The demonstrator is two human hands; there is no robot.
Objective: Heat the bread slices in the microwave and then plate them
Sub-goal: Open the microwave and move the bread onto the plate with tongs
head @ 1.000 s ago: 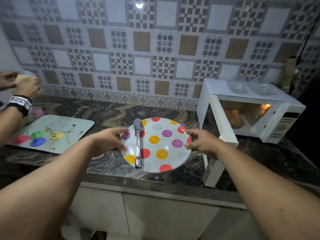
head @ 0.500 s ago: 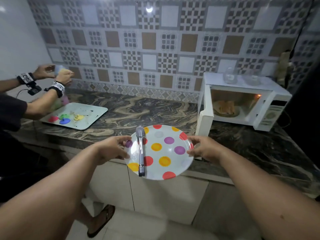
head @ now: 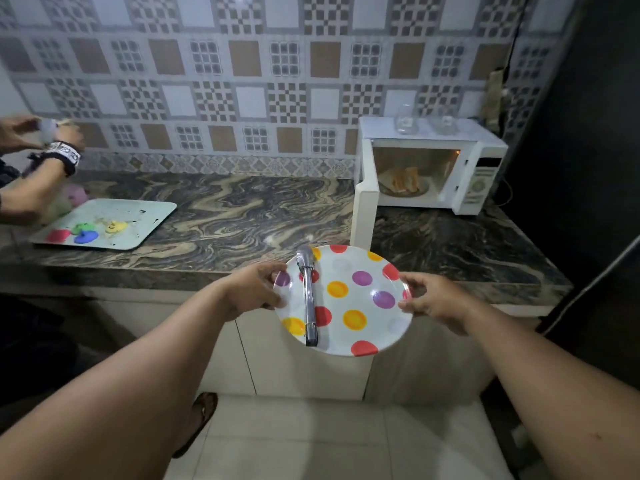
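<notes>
Patterned brown, white and checkered tiles cover the wall behind a dark marble-swirl counter (head: 221, 220), which runs across the upper half of the view, with pale cabinet fronts (head: 304, 368) and a light tiled floor below. Compared with half a second ago, the counter sits higher and farther off, more floor shows, and the polka-dot plate (head: 367, 306) now hangs in front of the counter's edge over the cabinets rather than just above the countertop. The left hand (head: 254, 292) grips the plate's rim at 9 o'clock, thumb on top and fingers beneath, and the right hand (head: 433, 301) clasps the rim at 3 o'clock the same way, so both hands carry it level as before. Metal tongs (head: 308, 296) lie on the plate's left part, running from 12 to 6 o'clock, closed and held by a ring near the top. At 2 o'clock from the plate the white microwave (head: 478, 174) stands on the counter with its door (head: 363, 216) swung open toward the viewer; the bread slices (head: 403, 180) rest inside on a dish, lit by the interior lamp. Two clear glasses (head: 407, 119) stand on its top. At 10 o'clock a pale tray (head: 145, 220) holds red, green, blue and yellow blobs, and another person's hands (head: 52, 140), blurred, work above it. A sandalled foot (head: 201, 417) shows on the floor at 7 o'clock.
</notes>
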